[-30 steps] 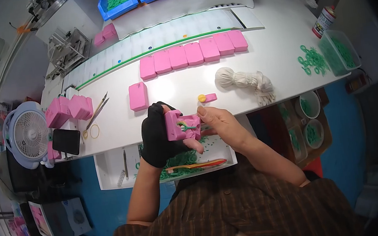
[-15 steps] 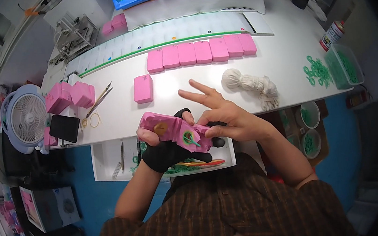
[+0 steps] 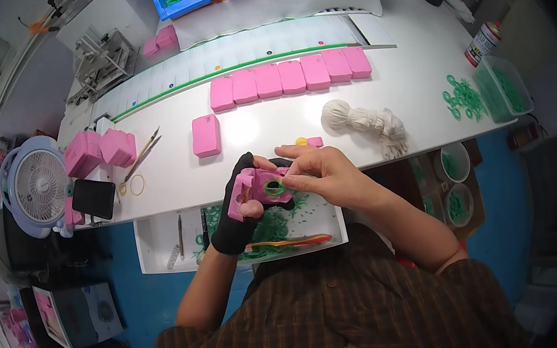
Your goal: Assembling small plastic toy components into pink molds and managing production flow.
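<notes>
Over the open drawer, my left hand (image 3: pixel 231 232), in a black glove with bare fingertips, grips a spread pink rubber mould (image 3: pixel 243 182). A green ring-shaped piece (image 3: pixel 276 190) sits in the mould's hollow around a dark opening. My right hand (image 3: pixel 327 176) is bare, its thumb and forefinger pinched together at the green piece by the mould's right side. Its fingertips partly cover the spot where they meet. Beyond this hand, on the table edge, lies a small pink block (image 3: pixel 315 142) with a yellow part (image 3: pixel 301 142) beside it.
A row of pink moulds (image 3: pixel 268 80) and a single mould (image 3: pixel 206 135) stand on the table. A cloth bundle (image 3: pixel 362 118), green rings (image 3: pixel 462 97) and a plastic tub (image 3: pixel 505 90) lie rightward. The drawer (image 3: pixel 169 246) holds green scraps and tools. At left stands a fan (image 3: pixel 40 182).
The mould has turned and folded further in my left hand. My right fingers have closed from spread to a pinch at the green piece. A small pink-and-yellow item now shows on the table.
</notes>
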{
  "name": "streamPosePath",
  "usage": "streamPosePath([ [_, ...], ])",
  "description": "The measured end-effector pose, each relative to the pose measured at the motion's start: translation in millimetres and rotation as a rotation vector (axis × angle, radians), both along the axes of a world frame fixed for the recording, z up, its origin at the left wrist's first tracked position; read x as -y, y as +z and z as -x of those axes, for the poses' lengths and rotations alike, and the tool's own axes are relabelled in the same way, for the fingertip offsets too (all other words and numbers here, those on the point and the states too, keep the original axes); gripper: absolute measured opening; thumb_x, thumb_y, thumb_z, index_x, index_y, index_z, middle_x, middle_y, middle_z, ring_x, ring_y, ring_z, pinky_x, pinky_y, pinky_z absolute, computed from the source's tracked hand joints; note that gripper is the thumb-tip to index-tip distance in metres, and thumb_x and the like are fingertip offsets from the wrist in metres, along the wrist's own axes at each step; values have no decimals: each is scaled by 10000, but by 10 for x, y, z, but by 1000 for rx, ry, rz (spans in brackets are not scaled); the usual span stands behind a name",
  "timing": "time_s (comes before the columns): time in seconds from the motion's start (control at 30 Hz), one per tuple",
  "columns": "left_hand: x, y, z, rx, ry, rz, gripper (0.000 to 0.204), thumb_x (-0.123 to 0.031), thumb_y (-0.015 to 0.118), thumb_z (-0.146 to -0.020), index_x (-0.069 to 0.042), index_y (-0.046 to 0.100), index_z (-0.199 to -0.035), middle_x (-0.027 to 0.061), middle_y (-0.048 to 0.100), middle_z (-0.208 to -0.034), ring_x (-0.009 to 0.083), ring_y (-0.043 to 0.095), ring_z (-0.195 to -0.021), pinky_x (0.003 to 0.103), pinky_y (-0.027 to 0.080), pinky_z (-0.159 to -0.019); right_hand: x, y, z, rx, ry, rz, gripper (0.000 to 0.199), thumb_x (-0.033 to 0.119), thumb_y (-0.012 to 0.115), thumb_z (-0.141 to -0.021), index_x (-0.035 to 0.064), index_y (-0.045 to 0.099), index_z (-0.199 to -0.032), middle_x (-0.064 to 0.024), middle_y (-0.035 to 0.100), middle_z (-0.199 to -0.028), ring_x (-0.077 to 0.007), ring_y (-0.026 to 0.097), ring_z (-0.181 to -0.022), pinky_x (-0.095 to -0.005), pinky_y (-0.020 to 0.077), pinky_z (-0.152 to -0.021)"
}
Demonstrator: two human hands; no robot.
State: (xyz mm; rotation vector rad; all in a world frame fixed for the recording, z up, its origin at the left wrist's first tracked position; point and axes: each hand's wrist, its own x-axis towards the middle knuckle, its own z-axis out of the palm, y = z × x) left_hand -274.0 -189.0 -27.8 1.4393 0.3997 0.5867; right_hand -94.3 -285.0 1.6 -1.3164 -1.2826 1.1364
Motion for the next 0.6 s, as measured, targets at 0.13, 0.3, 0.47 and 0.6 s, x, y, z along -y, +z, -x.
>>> streamPosePath([
  [0.13,37,131,1,-47,-66,22,1041,-893,546,-511,-12,490,-1062,49,536,-1000,129,586,-904,273,500,-778,-2,36,-106,13,25,22,149,141,664,-830,-6,686,-828,-222,547,-1279,-301,414,-1303,-378,354,-996],
  [0.3,40,-31,7,57,-97,193,989,-852,570,-568,-16,474,-1088,71,537,-1046,140,593,-910,280,511,-789,-46,153,-116,650,-10,-360,153,149,658,-823,-1,633,-843,-210,588,-1200,-337,470,-1223,-413,401,-966],
  [0.47,120,119,-196,298,134,457,793,-730,527,-764,-56,400,-1161,70,522,-1056,174,571,-990,344,502,-869,-76,125,69,363,-346,-248,233,167,668,-820,18,567,-968,-131,636,-1036,-219,576,-986,-318,462,-758],
  [0.6,156,170,-236,353,214,489,623,-639,495,-860,-97,417,-1156,68,519,-1065,198,561,-1026,386,462,-939,-94,55,212,27,-367,-104,311,173,680,-800,10,515,-1008,-65,631,-897,-104,566,-757,-240,424,-572],
])
